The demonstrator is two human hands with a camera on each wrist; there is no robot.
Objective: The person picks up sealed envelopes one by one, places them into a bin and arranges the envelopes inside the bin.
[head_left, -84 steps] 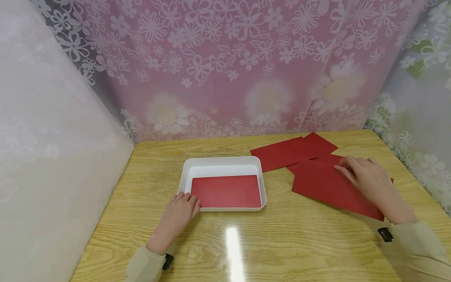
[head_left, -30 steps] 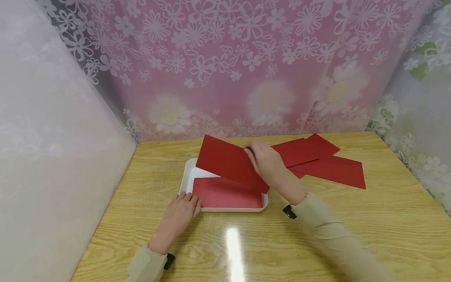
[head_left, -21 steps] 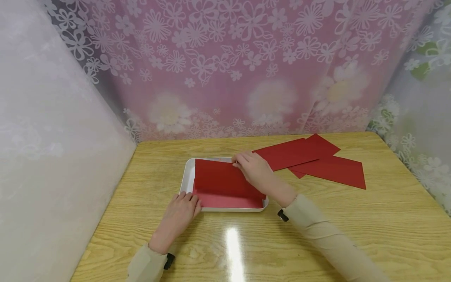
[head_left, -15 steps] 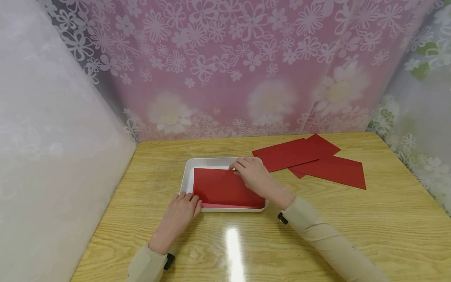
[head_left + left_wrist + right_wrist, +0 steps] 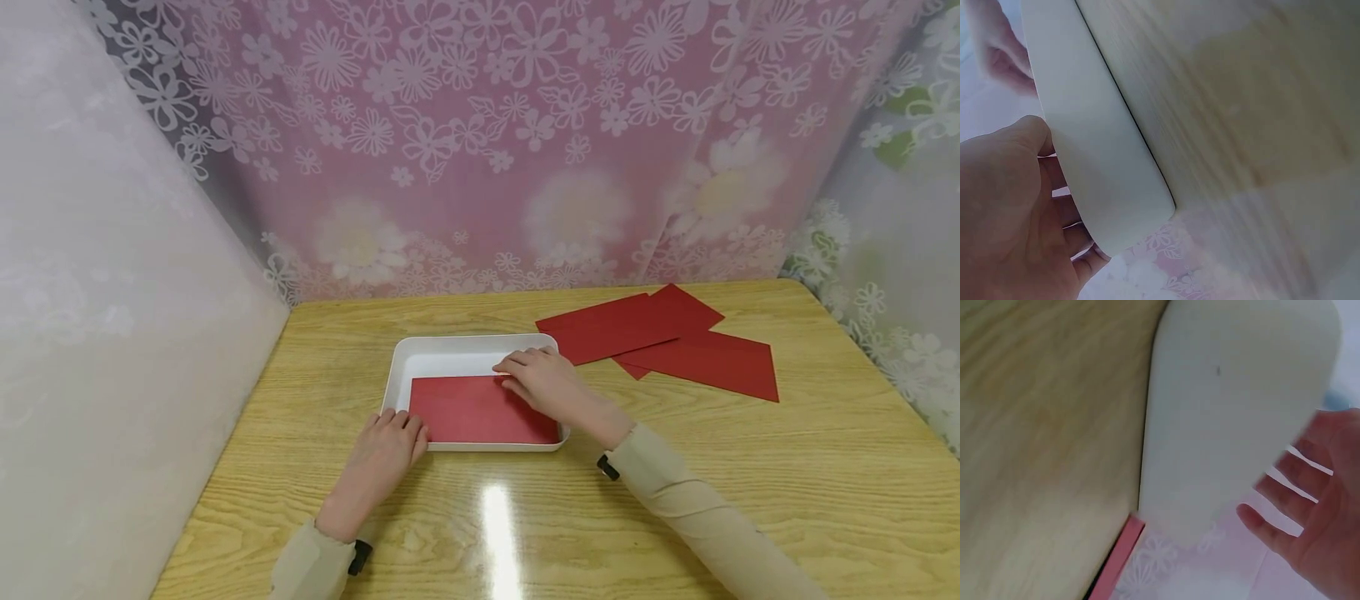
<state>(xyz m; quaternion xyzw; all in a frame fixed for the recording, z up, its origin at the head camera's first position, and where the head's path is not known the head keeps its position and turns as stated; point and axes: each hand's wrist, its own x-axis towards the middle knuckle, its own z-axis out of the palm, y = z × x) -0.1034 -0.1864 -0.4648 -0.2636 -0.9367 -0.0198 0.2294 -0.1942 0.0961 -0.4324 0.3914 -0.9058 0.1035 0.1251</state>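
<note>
A flat red paper envelope (image 5: 480, 408) lies in the front part of a white rectangular tray (image 5: 442, 346), covering whatever is under it. At the tray's front left corner, my left hand (image 5: 384, 450) grips the rim; in the left wrist view, the tray's outer wall (image 5: 1091, 125) shows with fingers reaching over its edge. My right hand (image 5: 543, 385) is over the tray's right side, fingertips at the envelope's back edge. Its fingers look loosely extended in the right wrist view, where the tray wall (image 5: 1235, 406) hides the envelope inside.
Several more red envelopes (image 5: 720, 362) lie overlapped on the wooden table (image 5: 675, 450) to the right of the tray, one touching or close to its back right corner. A pink floral curtain (image 5: 480, 167) stands behind the table, with pale sheets at both sides.
My right hand took an envelope from the right-hand pile, carried it left over the tray and lowered it flat; its fingers have loosened. My left hand stays on the tray corner.
</note>
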